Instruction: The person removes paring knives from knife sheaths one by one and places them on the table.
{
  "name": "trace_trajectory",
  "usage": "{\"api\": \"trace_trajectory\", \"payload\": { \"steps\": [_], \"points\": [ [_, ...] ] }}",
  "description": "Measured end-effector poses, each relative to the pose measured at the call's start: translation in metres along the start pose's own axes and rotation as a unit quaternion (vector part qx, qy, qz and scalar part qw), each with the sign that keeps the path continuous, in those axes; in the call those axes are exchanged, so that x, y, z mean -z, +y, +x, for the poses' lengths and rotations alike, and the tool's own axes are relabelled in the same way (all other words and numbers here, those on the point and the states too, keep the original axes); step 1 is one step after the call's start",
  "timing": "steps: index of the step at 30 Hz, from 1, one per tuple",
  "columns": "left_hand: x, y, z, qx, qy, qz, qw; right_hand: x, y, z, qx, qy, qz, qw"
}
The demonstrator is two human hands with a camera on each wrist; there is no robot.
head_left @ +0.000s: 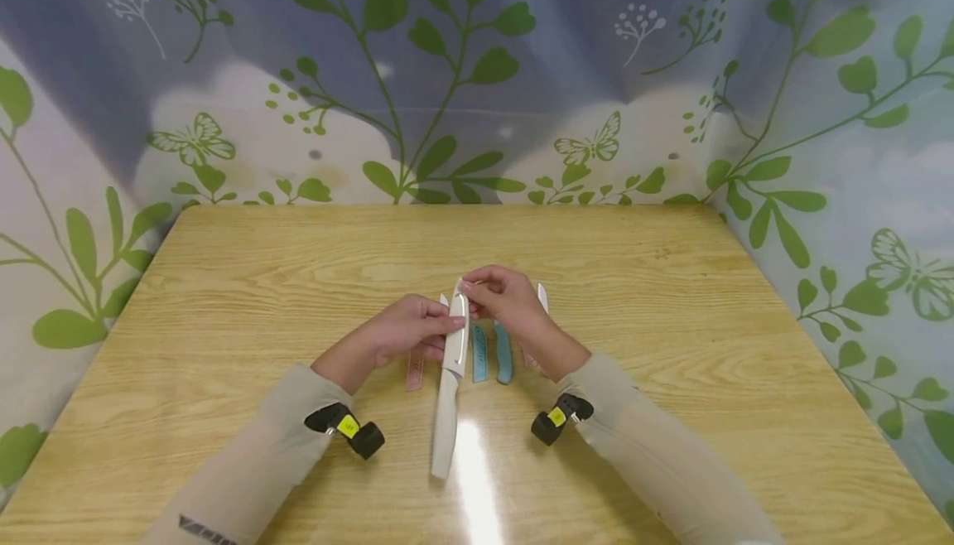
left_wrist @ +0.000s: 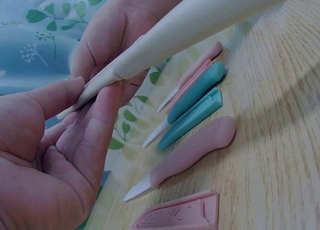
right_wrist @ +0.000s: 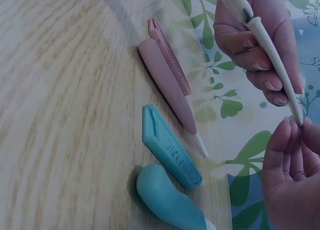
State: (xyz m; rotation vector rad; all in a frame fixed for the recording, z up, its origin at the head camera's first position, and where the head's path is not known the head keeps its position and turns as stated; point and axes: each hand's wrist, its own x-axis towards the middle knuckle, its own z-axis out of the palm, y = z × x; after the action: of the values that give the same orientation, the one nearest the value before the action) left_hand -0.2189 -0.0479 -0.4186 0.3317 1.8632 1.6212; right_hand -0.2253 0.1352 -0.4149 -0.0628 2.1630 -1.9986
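A knife with a cream handle is held over the table, its blade covered by a cream sheath with a slot along one side. My left hand grips the sheath about its middle, thumb on top. At the sheath's tip, my right hand pinches the end between thumb and fingers. The handle points back toward me and no hand is on it. In the left wrist view, a pink knife and a pink sheath lie below the left hand.
On the wooden table, a blue sheath and a blue-handled knife lie side by side beyond the held knife. Another pink knife and pink sheath lie further right. A leaf-patterned curtain borders the table's far edge.
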Motion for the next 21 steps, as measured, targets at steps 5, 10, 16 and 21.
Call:
{"api": "trace_trajectory", "payload": {
  "steps": [5, 10, 16, 21],
  "points": [
    [0.002, 0.001, 0.000, 0.000, 0.013, -0.016, 0.9998, 0.000, 0.000, 0.000, -0.004, 0.006, 0.011, 1.000],
    [0.006, 0.001, 0.000, -0.005, 0.029, -0.015, 0.9994, 0.002, 0.001, -0.002, -0.007, 0.009, 0.023, 1.000],
    [0.016, -0.001, 0.000, -0.009, 0.053, -0.027, 0.9982, 0.004, 0.005, -0.004, -0.027, 0.007, 0.037, 0.999],
    [0.022, -0.002, -0.002, -0.023, 0.071, -0.042, 0.9963, 0.005, 0.007, -0.007, -0.024, -0.001, 0.042, 0.999]
  ]
}}
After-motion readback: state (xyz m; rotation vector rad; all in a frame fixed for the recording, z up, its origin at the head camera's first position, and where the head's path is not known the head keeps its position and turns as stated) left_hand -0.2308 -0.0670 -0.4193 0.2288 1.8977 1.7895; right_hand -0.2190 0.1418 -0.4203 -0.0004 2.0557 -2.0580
